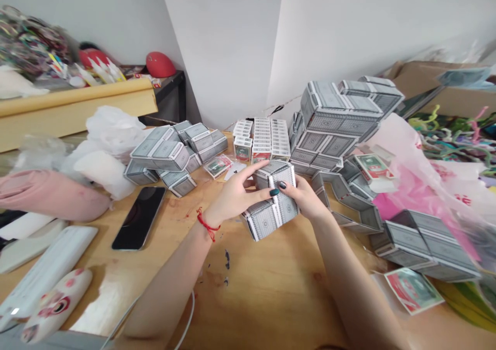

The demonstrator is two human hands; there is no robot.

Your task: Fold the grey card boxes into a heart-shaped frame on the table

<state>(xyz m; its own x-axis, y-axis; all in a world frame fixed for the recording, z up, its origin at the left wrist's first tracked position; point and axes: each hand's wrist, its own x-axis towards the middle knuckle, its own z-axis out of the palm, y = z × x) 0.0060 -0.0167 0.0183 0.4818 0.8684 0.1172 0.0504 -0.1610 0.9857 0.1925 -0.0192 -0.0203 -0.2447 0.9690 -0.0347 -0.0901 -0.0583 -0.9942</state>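
Observation:
Both hands hold a block of grey patterned playing cards [267,218] over the middle of the table. My left hand [242,192] grips it from the left, thumb across its face and fingers over its top edge. From the right, my right hand [304,195] closes on it, thumb on the front; its other fingers are mostly hidden behind. Just beyond stand rows of boxed card decks [261,138]. A clear-wrapped deck [218,166] lies left of them. Similar card blocks are stacked at the left [160,151] and higher at the right [333,117].
A black phone [138,218] lies on the wooden table [256,293] at the left, near a white keyboard-like object [50,267]. An open frame of folded cards [349,205], another card block [426,241] and an opened card box [413,288] are at the right. A white cable [189,314] crosses the front.

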